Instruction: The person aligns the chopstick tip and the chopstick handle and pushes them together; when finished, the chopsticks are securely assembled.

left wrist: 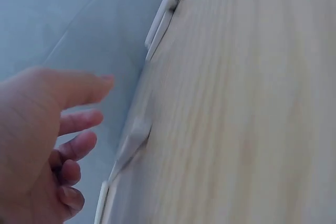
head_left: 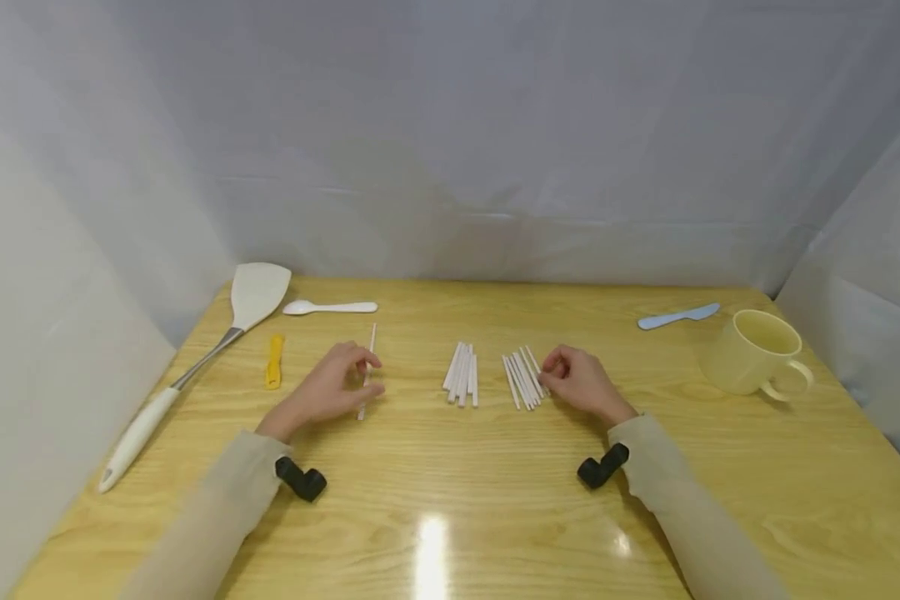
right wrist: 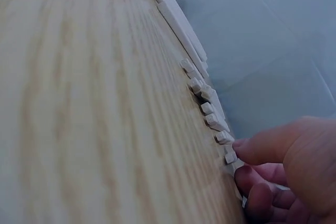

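My left hand (head_left: 333, 387) hovers around a single thin white stick (head_left: 372, 337) at the left. Its thumb and fingers are apart, and the left wrist view shows the hand (left wrist: 39, 135) with nothing between them. My right hand (head_left: 579, 383) is at the right edge of a fanned group of slim white sticks (head_left: 521, 379). In the right wrist view its thumb and curled index finger meet around the outermost white stick (right wrist: 230, 157), whose square end shows. A second bunch of white sticks (head_left: 461, 375) lies in the middle, between the hands.
To the left are a white-handled spatula (head_left: 258, 292), a white spoon (head_left: 330, 307) and a yellow clip-like piece (head_left: 273, 362). A pale blue knife (head_left: 678, 317) and a yellow mug (head_left: 750, 354) stand at the right. Pale curtains surround the wooden table (head_left: 435, 467).
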Tool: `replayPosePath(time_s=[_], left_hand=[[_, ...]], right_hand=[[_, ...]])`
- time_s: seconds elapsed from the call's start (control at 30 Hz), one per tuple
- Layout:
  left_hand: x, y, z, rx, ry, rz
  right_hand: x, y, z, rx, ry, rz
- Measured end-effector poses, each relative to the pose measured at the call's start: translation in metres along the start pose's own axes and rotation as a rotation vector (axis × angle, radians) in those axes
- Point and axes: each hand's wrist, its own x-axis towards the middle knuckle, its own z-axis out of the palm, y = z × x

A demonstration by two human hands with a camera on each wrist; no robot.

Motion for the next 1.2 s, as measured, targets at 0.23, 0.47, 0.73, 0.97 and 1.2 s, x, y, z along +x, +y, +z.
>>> replayPosePath(time_s=[0.23, 0.47, 0.73, 0.97, 1.2], left_hand=[[0.016, 0.028, 0.022, 0.013, 0.031, 0.04], [0.033, 0.043, 0.039, 0.016, 0.05, 0.0], [0.047, 0.062, 0.054, -0.023, 0.001, -0.135], [0.047, 0.066, 0.061, 0.014, 0.001, -0.227], [0.046, 0.062, 0.073, -0.024, -0.025, -0.185]], right_hand=[[-0.007, -0.004, -0.012, -0.037, 0.001, 0.077], [-0.013, -0.006, -0.014, -0.072, 0.008, 0.144], [-0.011, -0.008, -0.014, -0.12, -0.02, 0.155], [-0.011, -0.009, -0.017, -0.111, -0.06, 0.152], [-0.011, -0.007, -0.017, -0.138, -0.058, 0.137]])
